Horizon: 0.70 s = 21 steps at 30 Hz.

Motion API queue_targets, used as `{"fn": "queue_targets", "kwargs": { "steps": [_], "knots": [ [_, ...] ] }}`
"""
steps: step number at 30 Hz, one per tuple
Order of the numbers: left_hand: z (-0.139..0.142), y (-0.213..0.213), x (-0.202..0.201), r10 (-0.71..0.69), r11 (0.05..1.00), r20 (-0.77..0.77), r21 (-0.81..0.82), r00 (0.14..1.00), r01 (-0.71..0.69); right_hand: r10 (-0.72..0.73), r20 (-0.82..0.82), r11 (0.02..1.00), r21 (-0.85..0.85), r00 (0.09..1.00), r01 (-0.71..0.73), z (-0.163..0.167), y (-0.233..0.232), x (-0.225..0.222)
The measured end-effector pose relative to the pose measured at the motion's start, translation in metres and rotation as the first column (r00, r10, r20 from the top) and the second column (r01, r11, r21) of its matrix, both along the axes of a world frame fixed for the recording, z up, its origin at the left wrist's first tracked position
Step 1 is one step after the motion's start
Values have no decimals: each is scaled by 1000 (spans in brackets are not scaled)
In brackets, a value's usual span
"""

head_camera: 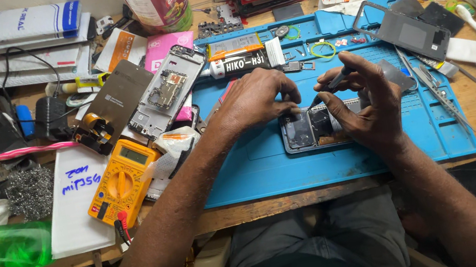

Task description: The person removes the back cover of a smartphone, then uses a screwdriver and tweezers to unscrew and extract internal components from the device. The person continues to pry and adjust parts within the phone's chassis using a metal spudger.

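Opened dark rectangular phone (pixel 309 128) lay on blue rubber work mat (pixel 269 167). Left hand (pixel 255 100) pinched its top edge, fingers narrow; right hand (pixel 367 96) gripped a thin dark-tipped tool (pixel 332 82).

Both bare forearms reach up from the lower edge of the frame and converge at its centre. The left hand (pixel 258 101) lies palm down, fingers curled, fingertips pressing downward. The right hand (pixel 364 99) is arched just beside it, thumb and forefinger pinched together, the other fingers bent under. The two hands nearly touch.
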State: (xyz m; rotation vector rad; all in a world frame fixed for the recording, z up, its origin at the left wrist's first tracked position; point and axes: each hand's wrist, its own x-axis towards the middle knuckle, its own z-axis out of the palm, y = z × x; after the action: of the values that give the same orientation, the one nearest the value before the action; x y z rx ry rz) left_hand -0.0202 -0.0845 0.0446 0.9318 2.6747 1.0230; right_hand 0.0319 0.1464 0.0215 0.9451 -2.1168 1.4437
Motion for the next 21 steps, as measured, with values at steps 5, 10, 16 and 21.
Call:
{"fn": "queue_targets", "kwargs": {
  "steps": [5, 10, 16, 21],
  "knots": [
    [-1, 2, -2, 32, 999, 63, -11, 997, -31, -15, -7, 1000, 24, 1000, 15, -1, 1, -1],
    [-6, -2, -4, 30, 997, 15, 74, 999, -31, -10, -13, 1000, 26, 1000, 11, -1, 2, -3],
    [-9, 1, -9, 44, 973, 77, 224, 996, -61, -149, -192, 976, 131, 970, 176, -1, -1, -4],
    [-6, -2, -12, 77, 937, 118, 330, 990, -113, -94, -208, 981, 145, 974, 125, 0, -3, -1]
  ]
}}
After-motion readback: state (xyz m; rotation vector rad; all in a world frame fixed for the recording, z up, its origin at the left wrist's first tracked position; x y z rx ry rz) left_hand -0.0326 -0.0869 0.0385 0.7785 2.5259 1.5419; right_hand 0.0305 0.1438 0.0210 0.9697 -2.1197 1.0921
